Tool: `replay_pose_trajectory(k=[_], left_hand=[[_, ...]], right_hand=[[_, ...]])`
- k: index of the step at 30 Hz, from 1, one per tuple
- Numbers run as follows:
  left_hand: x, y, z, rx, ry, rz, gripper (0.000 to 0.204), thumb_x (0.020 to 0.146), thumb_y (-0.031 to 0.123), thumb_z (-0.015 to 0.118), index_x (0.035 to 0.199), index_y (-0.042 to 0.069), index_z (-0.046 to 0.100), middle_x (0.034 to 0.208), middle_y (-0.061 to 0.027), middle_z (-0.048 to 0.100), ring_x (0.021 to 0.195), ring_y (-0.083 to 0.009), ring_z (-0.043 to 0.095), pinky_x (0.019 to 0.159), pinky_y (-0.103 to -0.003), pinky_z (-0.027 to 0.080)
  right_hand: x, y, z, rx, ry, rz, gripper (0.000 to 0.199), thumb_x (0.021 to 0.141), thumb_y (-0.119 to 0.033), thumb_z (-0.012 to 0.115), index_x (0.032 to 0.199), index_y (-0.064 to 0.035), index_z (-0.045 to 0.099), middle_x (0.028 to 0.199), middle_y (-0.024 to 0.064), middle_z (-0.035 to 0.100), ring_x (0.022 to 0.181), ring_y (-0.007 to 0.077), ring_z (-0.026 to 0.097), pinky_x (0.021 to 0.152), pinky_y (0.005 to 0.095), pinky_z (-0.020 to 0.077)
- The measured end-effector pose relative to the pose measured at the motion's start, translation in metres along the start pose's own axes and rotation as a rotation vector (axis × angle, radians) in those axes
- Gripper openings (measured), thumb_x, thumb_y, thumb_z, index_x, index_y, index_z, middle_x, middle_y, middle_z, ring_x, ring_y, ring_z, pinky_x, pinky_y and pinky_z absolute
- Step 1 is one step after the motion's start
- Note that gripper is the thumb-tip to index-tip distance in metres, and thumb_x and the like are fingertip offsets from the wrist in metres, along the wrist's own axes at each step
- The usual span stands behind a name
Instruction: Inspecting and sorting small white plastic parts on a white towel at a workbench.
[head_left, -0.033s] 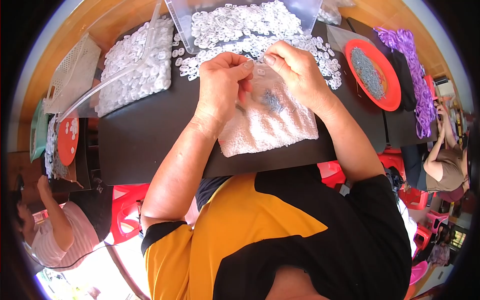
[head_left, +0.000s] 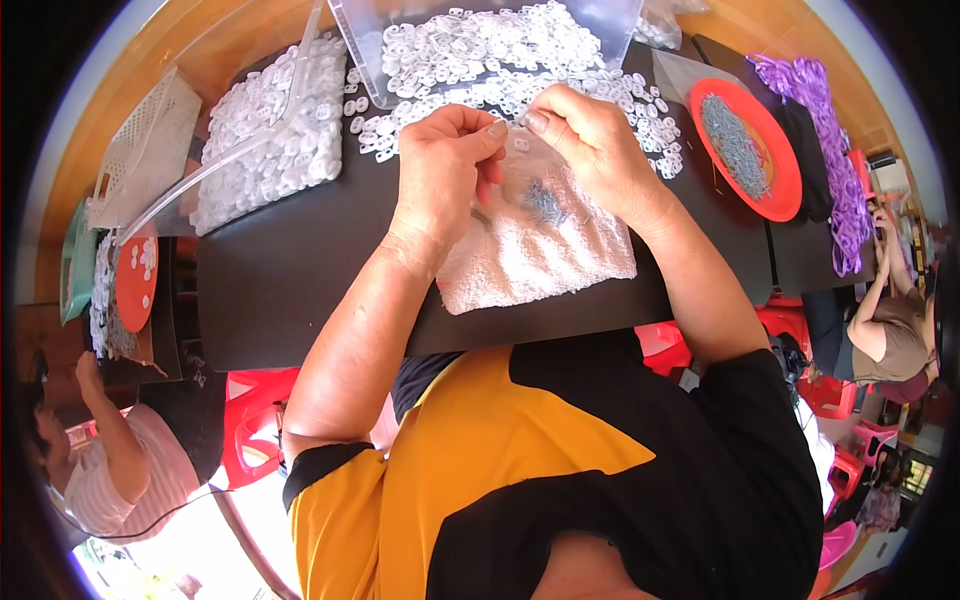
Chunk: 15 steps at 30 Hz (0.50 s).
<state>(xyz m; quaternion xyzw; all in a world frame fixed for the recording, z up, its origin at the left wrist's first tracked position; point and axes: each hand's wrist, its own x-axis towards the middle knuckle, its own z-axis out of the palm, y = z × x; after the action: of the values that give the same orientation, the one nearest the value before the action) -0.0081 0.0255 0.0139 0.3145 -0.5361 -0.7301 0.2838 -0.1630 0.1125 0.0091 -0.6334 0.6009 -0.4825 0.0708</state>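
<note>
My left hand [head_left: 445, 165] is closed, thumb and index finger pinched together above a pale towel [head_left: 540, 285]. Close beside it, my right hand [head_left: 595, 145] pinches with thumb and forefinger. Whatever the fingertips hold is too small to make out. Just below them, a small white oval plastic piece with holes [head_left: 521, 145] shows against the towel's far end. A little heap of thin grey metal pins [head_left: 545, 203] lies on the towel under my hands. Beyond my fingers, many loose white oval pieces [head_left: 380, 130] are spread over the dark table [head_left: 290, 290].
A clear bin [head_left: 365, 60] with white pieces stands at the back. Left of it sits a bulging bag of white pieces [head_left: 275, 140]. At right are a red plate [head_left: 785, 190] of grey pins and purple ribbon [head_left: 825, 120]. Other people work at both sides.
My right hand has shifted very slightly at its fingertips. Everything on the table is where it was.
</note>
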Motion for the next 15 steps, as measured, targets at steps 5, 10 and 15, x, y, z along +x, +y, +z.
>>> replay_pose_trajectory(k=[5,10,15], left_hand=[[-0.0009,-0.0005,0.0041,0.099,-0.007,0.033,0.01,0.089,0.008,0.066,0.089,-0.002,0.063,0.071,-0.0036,0.061,0.056,-0.0096,0.055,0.045,-0.022,0.04],[-0.0021,-0.0019,0.0066,0.243,0.015,0.105,0.007,0.089,0.006,0.064,0.089,-0.002,0.063,0.07,-0.0027,0.06,0.056,-0.0079,0.055,0.045,-0.021,0.039],[-0.0023,-0.0048,0.0078,0.216,0.007,0.095,0.007,0.089,0.005,0.063,0.089,-0.002,0.063,0.07,-0.0028,0.061,0.056,-0.0083,0.055,0.045,-0.021,0.039]], right_hand=[[-0.0007,-0.0033,-0.0014,0.104,-0.085,0.159,0.018,0.093,-0.017,0.059,0.089,0.0006,0.058,0.064,0.0115,0.057,0.06,0.0188,0.057,0.057,0.0327,0.0441],[0.0001,-0.0041,-0.0024,0.187,-0.126,0.248,0.016,0.092,-0.013,0.059,0.088,0.0018,0.058,0.064,0.0106,0.057,0.06,0.014,0.054,0.057,0.0317,0.044],[-0.0012,-0.0057,-0.0013,0.107,-0.146,0.197,0.007,0.09,-0.005,0.055,0.09,0.0015,0.057,0.072,0.0106,0.06,0.067,0.0174,0.059,0.062,0.0314,0.0462]])
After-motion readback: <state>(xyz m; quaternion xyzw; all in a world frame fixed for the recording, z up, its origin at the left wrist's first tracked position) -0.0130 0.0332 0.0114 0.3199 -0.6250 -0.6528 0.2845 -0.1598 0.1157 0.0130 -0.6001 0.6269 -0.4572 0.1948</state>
